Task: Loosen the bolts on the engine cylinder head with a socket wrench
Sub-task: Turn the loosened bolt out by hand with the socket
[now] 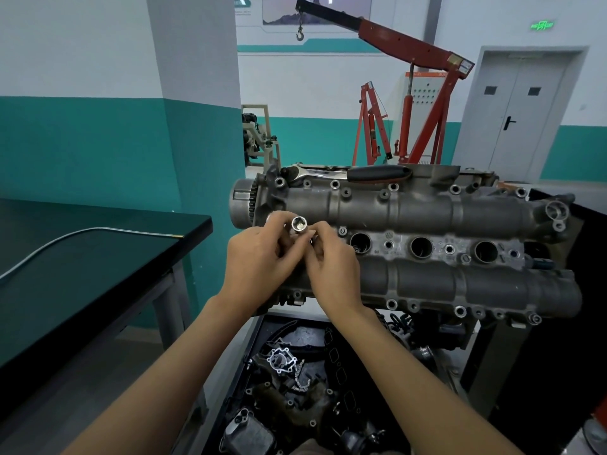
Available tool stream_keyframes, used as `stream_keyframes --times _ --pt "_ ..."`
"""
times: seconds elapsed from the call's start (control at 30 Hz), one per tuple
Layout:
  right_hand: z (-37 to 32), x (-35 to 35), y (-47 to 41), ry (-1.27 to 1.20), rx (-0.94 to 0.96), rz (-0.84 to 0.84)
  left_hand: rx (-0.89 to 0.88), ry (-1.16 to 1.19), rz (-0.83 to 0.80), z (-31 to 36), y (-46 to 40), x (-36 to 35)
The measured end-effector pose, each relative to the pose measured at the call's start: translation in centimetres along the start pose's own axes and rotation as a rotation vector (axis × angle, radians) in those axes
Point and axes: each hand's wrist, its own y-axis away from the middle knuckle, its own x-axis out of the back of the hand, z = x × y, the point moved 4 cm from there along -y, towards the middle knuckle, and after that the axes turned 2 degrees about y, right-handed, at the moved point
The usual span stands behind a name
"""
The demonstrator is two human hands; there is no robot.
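Note:
The grey engine cylinder head (pixel 423 211) lies across the middle of the view on a stand, with several bolts along its edges. A ratchet wrench (pixel 348 174) with a chrome shaft and black handle lies on its far edge. Over the head's left end, my left hand (pixel 259 261) and my right hand (pixel 331 261) together pinch a small chrome socket (pixel 299 224), its open end facing up toward me. A small dark part sits between my right fingers just under the socket; I cannot tell what it is.
A black workbench (pixel 82 274) with a thin metal tube (pixel 82 233) stands at the left. Below the head, a black tray (pixel 249 356) holds several loose engine parts. A red engine hoist (pixel 423 93) and a grey door (pixel 522 110) stand behind.

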Motion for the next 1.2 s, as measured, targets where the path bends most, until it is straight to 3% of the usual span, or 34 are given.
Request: stream_keyframes --times 0.23,0.43,0.73,0.97,1.2 --pt "-0.27 0.05 0.05 0.01 0.044 0.017 0.031 0.013 -0.006 -0.18 -0.05 0.07" --pt "0.25 -0.12 -0.14 0.023 -0.04 0.016 0.119 0.057 0.025 -0.26 -0.12 -0.2" --pt "-0.12 0.0 0.05 0.012 0.057 0.018 0.033 0.036 -0.057 -0.12 -0.08 0.06" --pt "0.28 -0.18 -0.08 0.033 -0.022 0.009 0.174 0.09 0.03 -0.25 -0.26 -0.18" --pt "0.13 -0.01 0.13 -0.011 0.015 0.028 0.069 0.048 -0.024 0.22 -0.12 0.08"
